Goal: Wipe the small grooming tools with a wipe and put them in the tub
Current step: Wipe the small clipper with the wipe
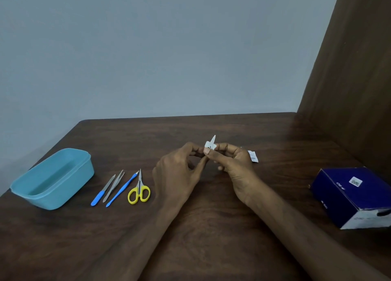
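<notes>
A small white wipe packet [210, 146] is pinched between the fingertips of the left hand [179, 170] and the right hand [234, 164], held above the middle of the tabletop [211, 227]. Toward the left edge lie the nail file [103, 190], tweezers [113, 186], a blue-handled tool [122, 190] and yellow-handled scissors [139, 190] in a row, just beside the open teal tub [53, 179] at the left corner. A torn white scrap [253, 156] lies behind the right hand, and a dark blue box [355, 196] sits at the right edge.

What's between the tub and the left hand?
Head view: four tools in a row on the table between the tub and left hand: blue-handled file, tweezers, blue-handled pusher, yellow scissors.
</notes>
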`<action>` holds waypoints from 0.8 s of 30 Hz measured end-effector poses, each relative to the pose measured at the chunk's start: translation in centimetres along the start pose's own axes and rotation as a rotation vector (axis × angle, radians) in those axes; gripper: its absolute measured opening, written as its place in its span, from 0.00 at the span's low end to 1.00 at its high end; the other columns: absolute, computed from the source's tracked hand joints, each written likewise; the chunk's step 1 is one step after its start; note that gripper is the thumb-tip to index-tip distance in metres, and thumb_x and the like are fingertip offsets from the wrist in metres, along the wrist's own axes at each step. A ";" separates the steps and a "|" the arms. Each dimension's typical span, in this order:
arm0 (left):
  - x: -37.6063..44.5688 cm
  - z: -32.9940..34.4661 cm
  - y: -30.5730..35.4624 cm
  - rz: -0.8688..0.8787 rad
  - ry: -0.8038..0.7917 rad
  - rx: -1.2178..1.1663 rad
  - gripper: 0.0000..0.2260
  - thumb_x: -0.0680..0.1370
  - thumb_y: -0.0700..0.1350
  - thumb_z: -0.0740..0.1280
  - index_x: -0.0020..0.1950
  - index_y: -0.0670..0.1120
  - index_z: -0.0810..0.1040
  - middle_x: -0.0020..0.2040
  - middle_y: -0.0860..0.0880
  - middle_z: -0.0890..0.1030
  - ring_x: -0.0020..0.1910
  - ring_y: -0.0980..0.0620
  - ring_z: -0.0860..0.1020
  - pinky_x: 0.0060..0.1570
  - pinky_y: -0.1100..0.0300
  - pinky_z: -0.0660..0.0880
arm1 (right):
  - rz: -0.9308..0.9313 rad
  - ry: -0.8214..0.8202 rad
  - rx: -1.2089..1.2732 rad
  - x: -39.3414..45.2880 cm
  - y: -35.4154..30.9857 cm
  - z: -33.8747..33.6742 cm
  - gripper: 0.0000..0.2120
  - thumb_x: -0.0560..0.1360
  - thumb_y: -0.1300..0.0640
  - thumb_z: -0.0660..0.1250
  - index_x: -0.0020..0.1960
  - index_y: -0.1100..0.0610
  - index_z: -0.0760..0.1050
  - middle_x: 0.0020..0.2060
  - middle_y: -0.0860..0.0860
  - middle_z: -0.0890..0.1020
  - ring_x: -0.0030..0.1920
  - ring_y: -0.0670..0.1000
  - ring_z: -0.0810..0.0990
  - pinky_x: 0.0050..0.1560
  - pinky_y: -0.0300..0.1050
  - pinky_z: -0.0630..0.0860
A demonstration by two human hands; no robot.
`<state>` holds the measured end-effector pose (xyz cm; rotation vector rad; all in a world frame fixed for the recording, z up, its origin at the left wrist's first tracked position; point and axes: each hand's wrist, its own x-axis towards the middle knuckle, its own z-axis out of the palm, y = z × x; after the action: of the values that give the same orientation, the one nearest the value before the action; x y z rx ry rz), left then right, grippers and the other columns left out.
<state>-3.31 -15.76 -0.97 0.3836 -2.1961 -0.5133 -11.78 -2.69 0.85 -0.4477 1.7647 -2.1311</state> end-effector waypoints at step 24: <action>0.5 -0.7 -0.6 0.092 0.035 -0.022 0.06 0.77 0.56 0.78 0.51 0.59 0.84 0.37 0.62 0.84 0.34 0.60 0.80 0.30 0.63 0.69 | 0.020 0.080 0.135 0.5 -0.3 -0.8 0.04 0.76 0.62 0.76 0.48 0.53 0.84 0.40 0.45 0.87 0.30 0.43 0.75 0.30 0.38 0.68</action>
<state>-3.01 -16.62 -0.53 0.2760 -2.1616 -0.4760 -12.61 -2.19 0.97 -0.3127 1.6457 -2.2656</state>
